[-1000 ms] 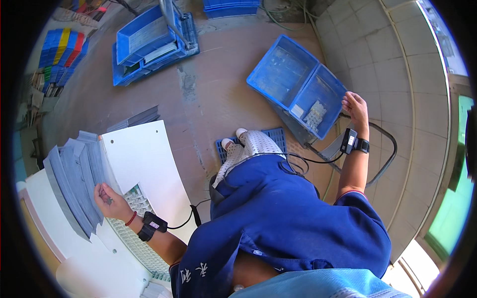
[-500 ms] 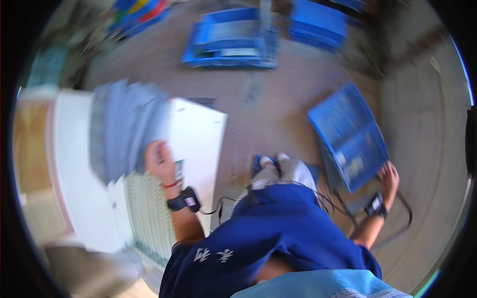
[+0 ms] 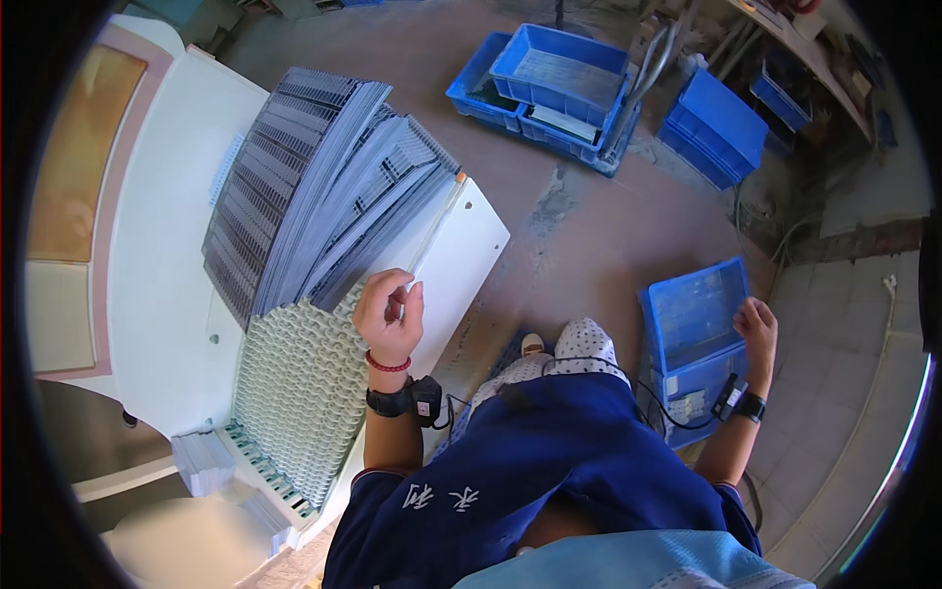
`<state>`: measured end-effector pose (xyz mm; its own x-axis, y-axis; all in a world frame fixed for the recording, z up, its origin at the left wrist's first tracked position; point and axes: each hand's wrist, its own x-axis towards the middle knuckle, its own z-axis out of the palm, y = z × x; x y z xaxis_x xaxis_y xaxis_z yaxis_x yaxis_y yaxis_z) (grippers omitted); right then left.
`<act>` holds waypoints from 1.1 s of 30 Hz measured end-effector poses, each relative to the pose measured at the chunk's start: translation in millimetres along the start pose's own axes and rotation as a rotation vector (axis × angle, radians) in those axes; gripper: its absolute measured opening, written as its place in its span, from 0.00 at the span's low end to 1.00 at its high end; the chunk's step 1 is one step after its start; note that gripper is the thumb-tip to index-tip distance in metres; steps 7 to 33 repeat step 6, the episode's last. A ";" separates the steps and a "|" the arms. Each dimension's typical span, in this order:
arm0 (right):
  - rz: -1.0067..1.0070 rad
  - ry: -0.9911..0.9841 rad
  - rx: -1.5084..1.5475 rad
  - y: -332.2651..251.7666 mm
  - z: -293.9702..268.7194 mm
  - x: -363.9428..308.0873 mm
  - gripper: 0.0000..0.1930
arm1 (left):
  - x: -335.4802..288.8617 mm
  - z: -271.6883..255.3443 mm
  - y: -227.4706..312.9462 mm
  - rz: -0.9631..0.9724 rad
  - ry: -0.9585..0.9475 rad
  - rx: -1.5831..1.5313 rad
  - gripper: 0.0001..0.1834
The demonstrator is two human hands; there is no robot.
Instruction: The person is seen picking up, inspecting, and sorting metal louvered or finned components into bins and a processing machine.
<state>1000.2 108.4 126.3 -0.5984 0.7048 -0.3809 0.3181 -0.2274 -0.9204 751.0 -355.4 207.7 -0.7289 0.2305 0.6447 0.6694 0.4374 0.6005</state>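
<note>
My left hand (image 3: pixel 389 316) hovers at the near edge of a white machine top, fingers curled and thumb up, with nothing seen in it. Just beyond it, grey slotted sheets (image 3: pixel 294 167) lean in a thick fanned stack on the machine. Below the sheets runs a pale green mesh conveyor belt (image 3: pixel 294 393), left of my left forearm. My right hand (image 3: pixel 756 329) is held at the right side of a blue crate (image 3: pixel 699 304), its fingers loosely bent in and no object visible; whether it touches the crate I cannot tell.
Blue crates (image 3: pixel 564 74) stand on a trolley (image 3: pixel 643 88) at the far side, with stacked blue bins (image 3: pixel 713 128) to its right. A tiled wall (image 3: pixel 834 393) closes off the right. Cables hang from the wrist devices. A round beige seat (image 3: pixel 191 540) is at lower left.
The view has turned left, so the machine and sheets show more fully. My left hand has come off the sheets' near edge and curled. My right hand has moved up beside the blue crate.
</note>
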 end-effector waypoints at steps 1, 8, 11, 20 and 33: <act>-0.008 -0.045 0.012 -6.3 10.5 12.7 0.07 | 0.8 1.0 -4.8 -0.026 0.022 -0.033 0.08; -0.020 -0.157 -0.034 -18.4 38.5 100.2 0.08 | -12.8 8.2 -18.2 -0.263 0.098 -0.204 0.07; -0.020 -0.157 -0.034 -18.4 38.5 100.2 0.08 | -12.8 8.2 -18.2 -0.263 0.098 -0.204 0.07; -0.020 -0.157 -0.034 -18.4 38.5 100.2 0.08 | -12.8 8.2 -18.2 -0.263 0.098 -0.204 0.07; -0.020 -0.157 -0.034 -18.4 38.5 100.2 0.08 | -12.8 8.2 -18.2 -0.263 0.098 -0.204 0.07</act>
